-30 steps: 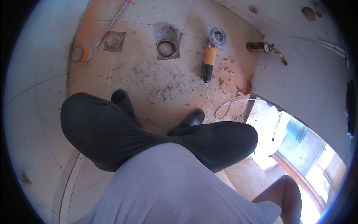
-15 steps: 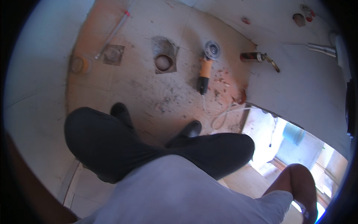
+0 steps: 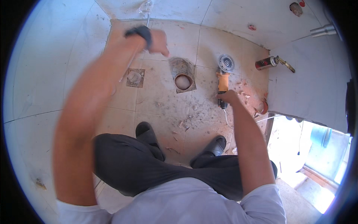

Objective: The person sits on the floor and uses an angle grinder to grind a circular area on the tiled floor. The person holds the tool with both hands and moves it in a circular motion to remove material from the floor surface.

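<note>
On the tiled floor to the right lies an angle grinder [image 3: 223,81] with an orange body, a black rear handle and a disc at its far end. My right hand [image 3: 229,97] is closed round the black handle. My left hand [image 3: 159,42], with a dark band at the wrist, is smeared by motion over the far left floor, so its fingers are unclear. Nearest to it is a square floor cutout with a round pipe opening [image 3: 183,81]. Partly behind my left forearm is a second square cutout [image 3: 135,77] with a round plug.
A blow torch on a gas canister [image 3: 266,63] lies on the grey surface at right. Broken reddish pieces [image 3: 244,89] and dust are scattered around the grinder. Its white cord [image 3: 228,118] trails toward the bright opening at right. My feet in dark slippers [image 3: 214,146] are close by.
Both my arms have come forward over the floor. My right hand has taken hold of the grinder's handle, and my left has reached to the far left. The view has shifted.
</note>
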`<state>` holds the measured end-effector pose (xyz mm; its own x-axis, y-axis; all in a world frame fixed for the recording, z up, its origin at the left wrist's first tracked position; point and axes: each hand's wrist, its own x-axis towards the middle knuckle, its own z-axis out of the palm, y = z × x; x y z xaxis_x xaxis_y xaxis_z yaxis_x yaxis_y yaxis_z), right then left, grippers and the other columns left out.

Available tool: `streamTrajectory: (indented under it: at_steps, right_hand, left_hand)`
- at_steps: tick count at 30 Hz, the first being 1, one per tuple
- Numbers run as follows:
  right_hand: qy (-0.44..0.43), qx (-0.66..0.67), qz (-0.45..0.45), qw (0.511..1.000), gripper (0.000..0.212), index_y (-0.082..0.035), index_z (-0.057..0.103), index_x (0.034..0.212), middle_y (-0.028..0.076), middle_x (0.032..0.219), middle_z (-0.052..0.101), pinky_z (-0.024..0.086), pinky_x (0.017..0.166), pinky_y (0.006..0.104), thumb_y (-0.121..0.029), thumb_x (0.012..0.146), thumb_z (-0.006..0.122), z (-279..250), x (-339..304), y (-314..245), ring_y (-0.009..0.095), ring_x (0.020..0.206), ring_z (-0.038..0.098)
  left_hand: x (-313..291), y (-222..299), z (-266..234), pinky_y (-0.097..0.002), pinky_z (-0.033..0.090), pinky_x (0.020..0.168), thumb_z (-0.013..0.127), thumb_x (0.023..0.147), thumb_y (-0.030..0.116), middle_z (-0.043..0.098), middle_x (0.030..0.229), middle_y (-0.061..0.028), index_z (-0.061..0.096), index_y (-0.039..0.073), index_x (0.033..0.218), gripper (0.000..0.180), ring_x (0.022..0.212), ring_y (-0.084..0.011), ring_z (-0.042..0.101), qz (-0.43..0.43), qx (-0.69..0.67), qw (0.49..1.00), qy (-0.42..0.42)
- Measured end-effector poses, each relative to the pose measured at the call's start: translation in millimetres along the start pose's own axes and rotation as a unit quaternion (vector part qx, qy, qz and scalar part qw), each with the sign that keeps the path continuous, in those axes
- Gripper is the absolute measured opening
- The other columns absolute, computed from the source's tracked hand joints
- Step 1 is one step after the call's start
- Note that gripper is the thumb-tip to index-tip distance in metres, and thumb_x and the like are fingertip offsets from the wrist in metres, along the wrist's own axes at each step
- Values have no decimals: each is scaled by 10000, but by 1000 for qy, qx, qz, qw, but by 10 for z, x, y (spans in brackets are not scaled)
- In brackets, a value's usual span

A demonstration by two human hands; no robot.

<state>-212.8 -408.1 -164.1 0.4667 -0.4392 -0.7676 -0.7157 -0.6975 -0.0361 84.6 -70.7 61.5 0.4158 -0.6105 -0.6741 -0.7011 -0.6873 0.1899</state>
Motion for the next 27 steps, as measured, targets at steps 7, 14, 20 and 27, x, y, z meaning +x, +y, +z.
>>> streamTrajectory:
  at_steps: [7, 14, 20, 27]
  right_hand:
    - [335, 93, 105, 932, 719, -12, 604, 1233, 208, 1097, 738, 593, 885, 487, -477, 734, 831, 633, -316, -306, 351, 1029, 738]
    - [166, 290, -37, 942, 466, 20, 730, 1022, 110, 813, 725, 577, 626, 377, -358, 763, 812, 131, -586, -127, 219, 725, 721]
    - [-13, 452, -166, 876, 442, 5, 715, 1007, 29, 777, 655, 503, 547, 313, -344, 777, 859, -35, -1038, -371, 135, 620, 612]
    - [-64, 401, -199, 892, 455, -23, 662, 1054, 46, 826, 681, 514, 581, 309, -261, 733, 880, 172, -1126, -631, 144, 662, 636]
  left_hand:
    - [1162, 1269, 2350, -383, 529, 662, 741, 902, 507, 707, 840, -34, 732, 98, 1025, 428, 703, -190, 657, -149, -734, 660, 54]
    - [1219, 1918, 2607, -459, 496, 905, 813, 864, 488, 650, 1195, -98, 612, 90, 1318, 637, 1025, -236, 646, -97, -851, 516, -6]
    - [1254, 1975, 2172, -455, 519, 943, 804, 897, 418, 673, 1149, -116, 589, 29, 1287, 591, 1044, -253, 662, 27, -927, 373, 21]
    - [1413, 1964, 2238, -367, 558, 705, 814, 822, 124, 703, 923, -75, 673, 30, 1046, 281, 792, -202, 691, 14, -892, 406, 197]
